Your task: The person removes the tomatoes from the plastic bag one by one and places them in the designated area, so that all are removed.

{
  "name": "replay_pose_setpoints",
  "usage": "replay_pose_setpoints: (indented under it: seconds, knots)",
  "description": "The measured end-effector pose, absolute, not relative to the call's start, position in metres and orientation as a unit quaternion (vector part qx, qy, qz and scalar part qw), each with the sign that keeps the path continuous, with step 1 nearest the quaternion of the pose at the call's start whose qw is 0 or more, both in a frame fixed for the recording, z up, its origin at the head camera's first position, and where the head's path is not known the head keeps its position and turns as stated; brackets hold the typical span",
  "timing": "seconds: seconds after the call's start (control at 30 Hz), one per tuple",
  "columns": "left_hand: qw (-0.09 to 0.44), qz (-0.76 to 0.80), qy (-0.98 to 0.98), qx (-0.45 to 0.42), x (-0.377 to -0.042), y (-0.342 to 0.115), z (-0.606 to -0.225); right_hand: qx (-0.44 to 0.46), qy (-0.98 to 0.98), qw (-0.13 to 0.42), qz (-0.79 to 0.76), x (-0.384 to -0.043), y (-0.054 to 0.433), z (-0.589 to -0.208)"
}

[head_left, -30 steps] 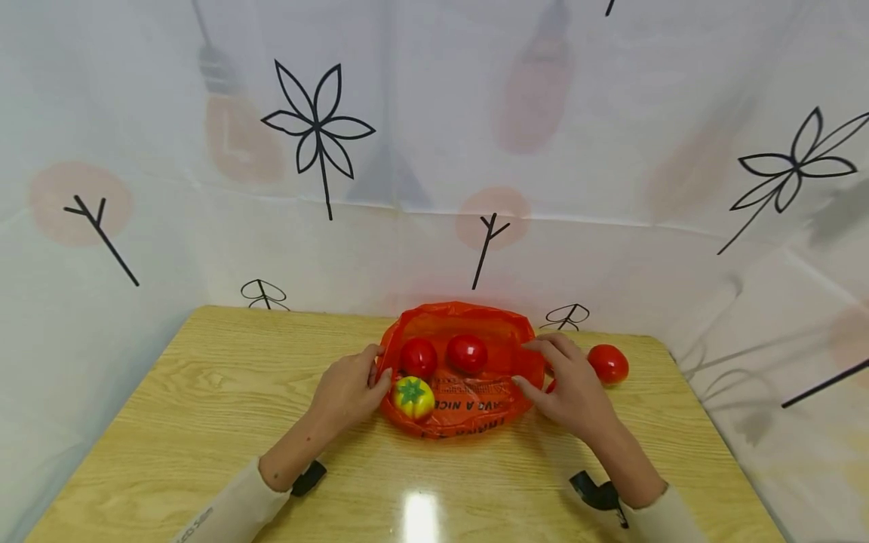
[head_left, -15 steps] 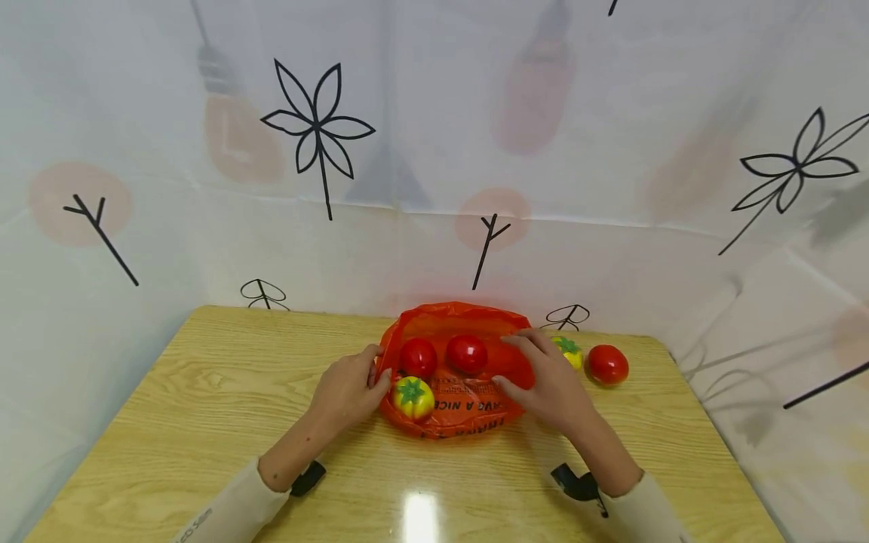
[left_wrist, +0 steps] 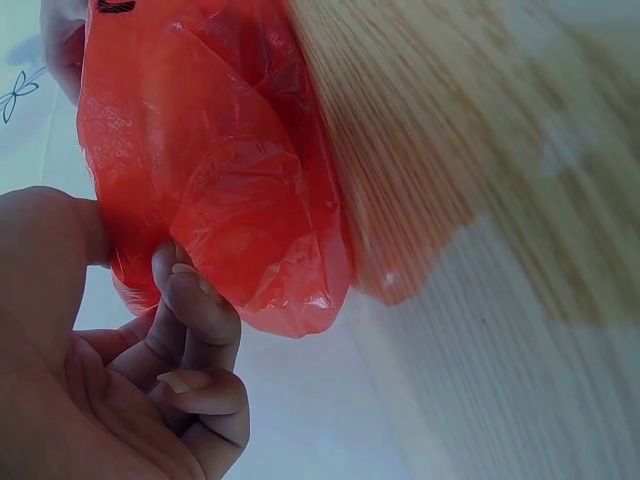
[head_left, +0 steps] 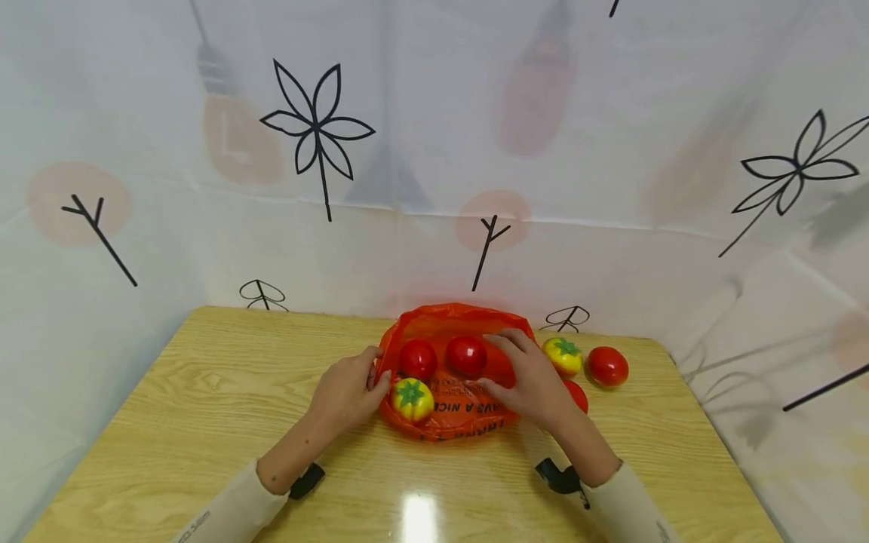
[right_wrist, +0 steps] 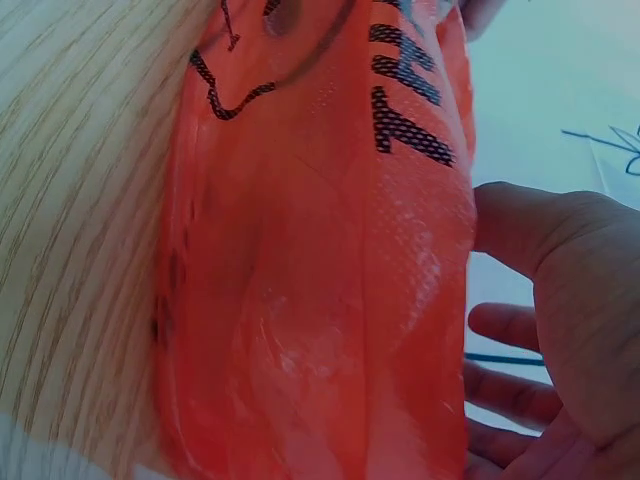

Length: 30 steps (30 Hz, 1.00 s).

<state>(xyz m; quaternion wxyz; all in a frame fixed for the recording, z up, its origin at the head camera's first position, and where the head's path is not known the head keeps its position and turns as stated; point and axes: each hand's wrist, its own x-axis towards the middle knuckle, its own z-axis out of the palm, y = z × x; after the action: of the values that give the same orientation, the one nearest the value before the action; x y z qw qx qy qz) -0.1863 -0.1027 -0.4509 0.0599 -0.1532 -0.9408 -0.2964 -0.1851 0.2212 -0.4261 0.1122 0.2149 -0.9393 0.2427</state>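
In the head view, a red plastic bag with dark lettering lies with its mouth spread. Inside are two glossy red tomato-like balls, the left one and the middle one, plus a yellow ball topped by a green star-shaped leaf. My left hand pinches the bag's left rim between thumb and fingers; the left wrist view shows the plastic there. Over the right side of the bag reaches my right hand, thumb and fingers spread beside the middle red ball. Its fingertips lie partly behind plastic in the right wrist view.
Right of the bag on the wooden table lie a yellow ball with a green leaf, a red ball and another red one, partly hidden by my right hand. A printed white cloth hangs behind.
My right hand has moved left from the bag's right rim over its opening, uncovering the yellow and red balls at the right. My left hand stays put on the rim.
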Motion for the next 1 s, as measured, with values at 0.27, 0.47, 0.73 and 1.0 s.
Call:
replay_pose_setpoints:
  seconds: [0.27,0.47,0.73,1.0]
  knots:
    - [0.063,-0.295,-0.941,-0.155,-0.187,-0.103,-0.452,0.205,-0.946,0.093,0.235,-0.192,0.214,-0.430]
    - [0.064,-0.295,-0.941,-0.152,-0.188,-0.103,-0.451,0.208,-0.947,0.084,0.230,-0.199,0.209,-0.432]
    - [0.069,-0.293,-0.940,-0.158,-0.188,-0.103,-0.452,0.217,-0.948,0.082,0.219,-0.208,0.202,-0.437]
    - [0.069,-0.286,-0.942,-0.160,-0.187,-0.103,-0.453,0.225,-0.947,0.080,0.214,-0.214,0.195,-0.438]
